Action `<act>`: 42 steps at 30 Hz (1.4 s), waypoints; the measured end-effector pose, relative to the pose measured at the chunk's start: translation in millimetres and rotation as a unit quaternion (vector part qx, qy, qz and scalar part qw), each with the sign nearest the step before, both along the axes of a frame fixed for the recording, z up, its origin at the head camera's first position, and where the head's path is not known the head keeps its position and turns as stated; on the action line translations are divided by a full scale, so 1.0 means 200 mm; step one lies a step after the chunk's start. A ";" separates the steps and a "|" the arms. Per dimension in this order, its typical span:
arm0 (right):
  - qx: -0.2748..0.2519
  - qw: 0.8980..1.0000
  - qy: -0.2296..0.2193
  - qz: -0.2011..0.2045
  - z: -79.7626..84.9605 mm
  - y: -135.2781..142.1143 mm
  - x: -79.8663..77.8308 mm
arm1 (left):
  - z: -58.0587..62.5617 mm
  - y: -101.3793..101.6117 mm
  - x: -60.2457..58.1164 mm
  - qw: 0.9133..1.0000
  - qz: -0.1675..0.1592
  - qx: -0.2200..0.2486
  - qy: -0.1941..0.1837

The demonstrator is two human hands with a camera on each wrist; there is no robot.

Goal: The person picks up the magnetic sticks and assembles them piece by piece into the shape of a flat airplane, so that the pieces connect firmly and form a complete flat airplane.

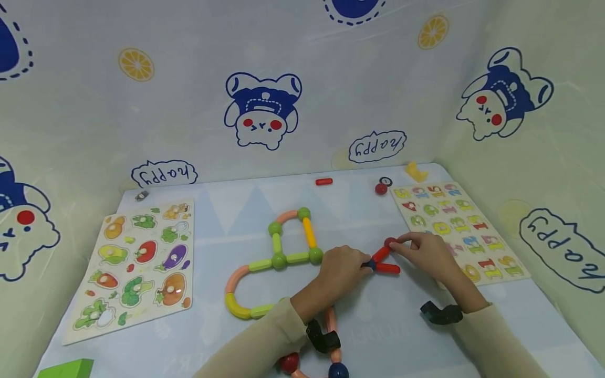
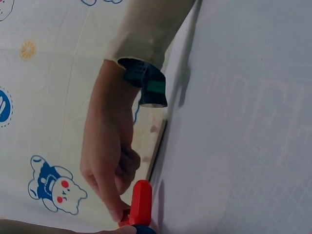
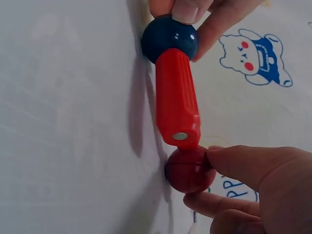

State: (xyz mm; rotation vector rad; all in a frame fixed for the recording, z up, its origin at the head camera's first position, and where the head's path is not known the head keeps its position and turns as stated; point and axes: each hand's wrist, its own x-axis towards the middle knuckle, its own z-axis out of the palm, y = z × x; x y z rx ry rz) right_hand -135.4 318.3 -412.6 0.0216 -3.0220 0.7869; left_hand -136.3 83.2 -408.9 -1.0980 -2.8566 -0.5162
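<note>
My left hand (image 1: 342,275) pinches a dark blue ball (image 3: 169,40). Two red rods branch from that ball; the nearer red rod (image 3: 176,95) has a free end with a metal disc. The other rod reaches a dark red ball (image 3: 190,169), which my right hand (image 1: 427,254) pinches between thumb and finger. In the left wrist view, the right hand (image 2: 109,151) comes down to the red rods, one red rod (image 2: 141,202) standing in front. Left of my left hand lies a joined figure of rods and green balls (image 1: 279,261), partly covered by the left forearm.
A vegetable puzzle board (image 1: 186,252) lies at left, a number puzzle board (image 1: 508,252) at right. Towards the back are a red rod (image 1: 324,181), a red ball (image 1: 381,189) and a yellow piece (image 1: 416,171). A green block (image 1: 66,369) sits at the front left corner.
</note>
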 end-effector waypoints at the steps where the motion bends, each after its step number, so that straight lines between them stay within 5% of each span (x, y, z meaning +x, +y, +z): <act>1: 0.001 1.000 0.001 0.002 0.01 0.00 -0.01 | 0.00 0.00 0.00 1.000 0.000 0.001 0.002; 7: 0.001 1.000 0.031 0.003 0.07 0.02 -0.11 | -0.01 -0.01 -0.01 1.000 0.002 0.009 -0.008; 17: -0.001 0.999 0.015 -0.028 0.13 0.05 -0.55 | 0.00 0.00 0.00 1.000 0.003 0.006 -0.008; 22: 0.019 0.999 -0.021 -0.032 0.12 0.03 -0.69 | -0.01 0.01 0.00 1.000 -0.001 0.009 -0.007; 34: 0.047 0.995 -0.067 -0.052 0.08 0.01 -0.79 | -0.01 -0.01 0.00 1.000 0.001 0.017 -0.007; 42: 0.026 0.996 -0.066 -0.051 0.10 0.01 -0.72 | 0.00 -0.01 0.00 1.000 0.000 0.019 -0.003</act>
